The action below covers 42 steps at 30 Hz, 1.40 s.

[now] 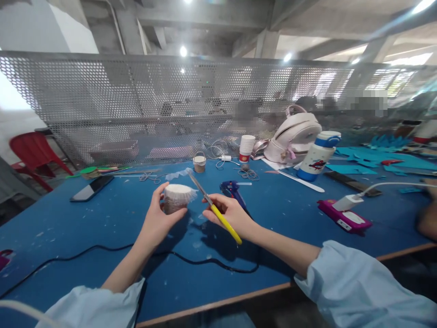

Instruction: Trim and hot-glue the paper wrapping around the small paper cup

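My left hand point(164, 217) is wrapped round a small cup point(175, 206) with a white top and a frill of thin, translucent lace round its rim. In my right hand point(230, 214) is a pair of yellow-handled scissors point(218, 214), blades pointing up and away to the left. The blade tips meet a loose strip of the translucent lace point(178, 174) just beyond the cup. Behind my right hand lies a blue glue gun point(235, 190). A small bucket point(199, 164) with a thin handle stands past the scissor tips.
A phone point(92, 187) lies at left; a black cable point(208, 261) crosses the front. At the back are stacked paper cups point(246, 148), a pink backpack point(293, 136) and a bottle point(317, 157). A purple power strip point(344, 217) and another person's hand point(428, 212) are at right.
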Each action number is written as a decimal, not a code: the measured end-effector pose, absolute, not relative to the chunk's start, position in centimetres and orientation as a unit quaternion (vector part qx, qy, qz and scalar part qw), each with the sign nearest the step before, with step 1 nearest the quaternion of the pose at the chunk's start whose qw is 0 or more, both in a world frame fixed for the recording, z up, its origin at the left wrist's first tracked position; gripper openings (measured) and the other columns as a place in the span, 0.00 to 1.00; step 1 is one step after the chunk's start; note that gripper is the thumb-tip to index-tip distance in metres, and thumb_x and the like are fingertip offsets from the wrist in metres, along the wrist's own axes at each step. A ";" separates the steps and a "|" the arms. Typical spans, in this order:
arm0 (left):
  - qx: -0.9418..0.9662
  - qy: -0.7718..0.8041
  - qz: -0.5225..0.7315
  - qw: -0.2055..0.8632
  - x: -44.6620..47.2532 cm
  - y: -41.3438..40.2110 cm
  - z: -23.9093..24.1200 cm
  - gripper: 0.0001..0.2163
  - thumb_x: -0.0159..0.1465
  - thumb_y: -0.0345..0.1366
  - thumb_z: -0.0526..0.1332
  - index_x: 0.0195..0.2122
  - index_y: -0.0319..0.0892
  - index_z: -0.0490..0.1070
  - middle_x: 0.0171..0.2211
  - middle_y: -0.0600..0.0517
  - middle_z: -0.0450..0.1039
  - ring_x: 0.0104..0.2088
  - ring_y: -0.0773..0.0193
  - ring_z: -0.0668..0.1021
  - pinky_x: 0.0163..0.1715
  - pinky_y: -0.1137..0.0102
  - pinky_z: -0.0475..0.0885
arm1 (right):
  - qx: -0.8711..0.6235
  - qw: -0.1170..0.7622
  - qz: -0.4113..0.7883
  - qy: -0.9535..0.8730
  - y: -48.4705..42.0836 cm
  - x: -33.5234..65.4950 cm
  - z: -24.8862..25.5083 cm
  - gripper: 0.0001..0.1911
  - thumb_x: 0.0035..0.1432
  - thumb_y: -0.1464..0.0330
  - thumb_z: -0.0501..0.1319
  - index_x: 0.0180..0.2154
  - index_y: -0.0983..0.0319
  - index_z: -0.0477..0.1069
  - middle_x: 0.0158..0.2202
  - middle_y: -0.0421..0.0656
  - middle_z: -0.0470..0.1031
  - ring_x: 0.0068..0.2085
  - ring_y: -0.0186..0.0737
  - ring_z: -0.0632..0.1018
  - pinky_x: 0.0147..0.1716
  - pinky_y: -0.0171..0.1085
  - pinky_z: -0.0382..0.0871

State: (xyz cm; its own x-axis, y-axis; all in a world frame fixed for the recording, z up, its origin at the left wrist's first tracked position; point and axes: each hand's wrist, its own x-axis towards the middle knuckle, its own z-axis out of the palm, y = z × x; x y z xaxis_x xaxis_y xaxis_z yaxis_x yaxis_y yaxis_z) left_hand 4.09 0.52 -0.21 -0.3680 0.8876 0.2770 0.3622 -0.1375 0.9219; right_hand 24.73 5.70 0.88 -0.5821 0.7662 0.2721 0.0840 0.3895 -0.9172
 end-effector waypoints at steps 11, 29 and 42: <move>0.408 0.492 0.650 0.410 4.0 0.8 -0.3 0.47 0.43 0.34 0.75 0.63 0.49 0.54 0.45 0.49 0.74 0.45 0.58 0.79 0.48 0.64 0.72 | -0.314 0.288 0.364 -0.828 5.7 25.1 -1.6 0.14 0.51 0.60 0.64 0.36 0.65 0.75 0.23 0.36 0.63 0.25 0.31 0.60 0.26 0.32 0.56; 0.312 0.396 0.747 0.433 4.3 0.4 0.9 0.33 0.45 0.43 0.74 0.51 0.54 0.64 0.47 0.53 0.71 0.41 0.62 0.77 0.38 0.68 0.75 | -0.319 0.250 0.422 -0.811 3.3 25.2 -1.1 0.18 0.50 0.56 0.65 0.37 0.64 0.73 0.24 0.35 0.62 0.26 0.31 0.60 0.26 0.33 0.56; 0.313 0.460 0.739 0.380 3.4 1.0 -0.3 0.30 0.44 0.41 0.73 0.47 0.50 0.61 0.43 0.54 0.69 0.36 0.63 0.76 0.32 0.70 0.73 | -0.264 0.419 0.464 -0.735 4.4 23.8 0.0 0.17 0.54 0.58 0.64 0.41 0.62 0.67 0.28 0.37 0.65 0.28 0.33 0.65 0.31 0.35 0.62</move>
